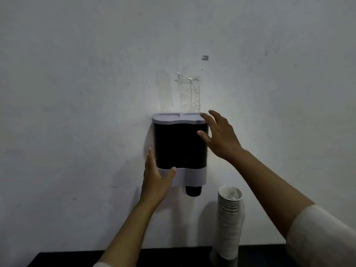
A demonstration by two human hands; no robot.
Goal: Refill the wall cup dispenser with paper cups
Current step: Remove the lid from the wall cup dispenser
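A cup dispenser [180, 147] hangs on the white wall, with a dark body, a pale lid [177, 118] and a pale band at the bottom. A dark cup [193, 190] pokes out below its right side. My left hand [157, 178] rests against the dispenser's lower left corner, thumb on the pale band, fingers straight along the side. My right hand [219, 135] is spread at the upper right corner, fingertips by the lid's edge and thumb on the dark front. A tall stack of white paper cups [229, 222] stands on the dark surface below right.
Strips of clear tape [189, 93] cling to the wall just above the dispenser. A dark tabletop [173, 257] runs along the bottom of the view, under the dispenser. A small grey mark [205, 58] sits higher on the wall.
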